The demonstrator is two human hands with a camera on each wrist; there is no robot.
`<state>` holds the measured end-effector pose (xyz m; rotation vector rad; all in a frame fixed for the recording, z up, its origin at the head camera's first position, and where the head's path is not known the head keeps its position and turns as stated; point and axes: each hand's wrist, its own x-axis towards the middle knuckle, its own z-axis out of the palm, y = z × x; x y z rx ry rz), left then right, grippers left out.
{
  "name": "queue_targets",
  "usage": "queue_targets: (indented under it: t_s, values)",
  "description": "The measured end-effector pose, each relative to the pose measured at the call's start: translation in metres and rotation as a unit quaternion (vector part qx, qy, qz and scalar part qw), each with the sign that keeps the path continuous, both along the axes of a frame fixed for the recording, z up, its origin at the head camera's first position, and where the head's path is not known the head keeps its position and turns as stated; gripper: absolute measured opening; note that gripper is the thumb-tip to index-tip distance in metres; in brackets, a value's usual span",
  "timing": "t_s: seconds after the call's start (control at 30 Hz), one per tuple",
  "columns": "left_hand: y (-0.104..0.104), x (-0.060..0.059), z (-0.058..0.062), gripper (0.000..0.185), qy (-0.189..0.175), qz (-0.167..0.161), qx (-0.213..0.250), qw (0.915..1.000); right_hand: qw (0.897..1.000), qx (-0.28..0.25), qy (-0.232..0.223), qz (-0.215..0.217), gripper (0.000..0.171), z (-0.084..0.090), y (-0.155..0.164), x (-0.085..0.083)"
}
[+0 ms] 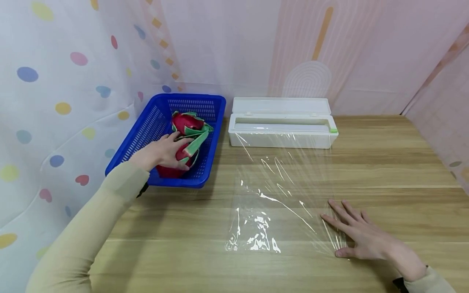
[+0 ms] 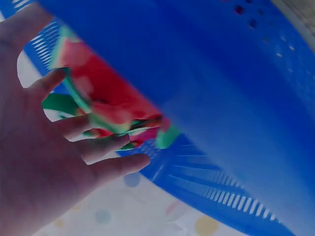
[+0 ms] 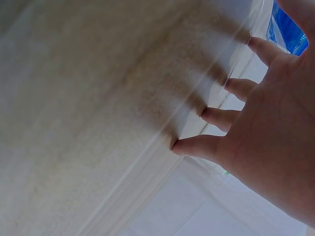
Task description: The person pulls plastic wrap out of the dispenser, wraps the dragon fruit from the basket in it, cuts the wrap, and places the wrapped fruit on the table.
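Two red dragon fruits with green scales lie in a blue basket (image 1: 121,156) at the left. My left hand (image 1: 161,152) reaches into the basket and rests its spread fingers on the nearer dragon fruit (image 1: 169,171); the farther dragon fruit (image 1: 187,121) lies behind it. In the left wrist view, the left hand (image 2: 49,162) has its fingers loosely extended against the dragon fruit (image 2: 103,93). A sheet of cling film (image 1: 278,191) lies pulled out across the table from a white dispenser box (image 1: 282,138). My right hand (image 1: 360,236) presses flat on the film's right edge, and the right wrist view shows the right hand (image 3: 266,142) with straight fingers.
The dispenser's lid (image 1: 280,106) stands open against the back wall. Patterned curtains close in the left, back and right sides. The wooden table (image 1: 395,162) runs on to the right of the film and in front of the basket.
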<state>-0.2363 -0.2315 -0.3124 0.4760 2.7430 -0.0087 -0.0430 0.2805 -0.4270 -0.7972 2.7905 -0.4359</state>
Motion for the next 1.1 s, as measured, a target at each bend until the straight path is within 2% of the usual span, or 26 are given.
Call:
queue_targets:
  t_s: [0.17,0.43,0.73,1.1]
  values:
    - [-0.002,-0.005,-0.008,0.094,-0.015,0.006,-0.011,0.9998,1.0,-0.007,-0.003,-0.001,0.085,-0.001,0.0,0.0]
    - [-0.004,-0.01,-0.015,0.089,-0.003,0.001,0.006,1.0,1.0,-0.009,-0.005,-0.004,0.085,0.0,0.001,0.001]
    - [-0.007,-0.009,-0.016,0.085,0.018,-0.008,0.01,0.9997,1.0,-0.006,0.014,0.001,0.086,0.0,0.001,0.0]
    - [-0.014,-0.001,-0.013,0.083,0.037,-0.007,0.02,0.9991,1.0,0.003,0.012,-0.002,0.087,-0.001,0.0,0.001]
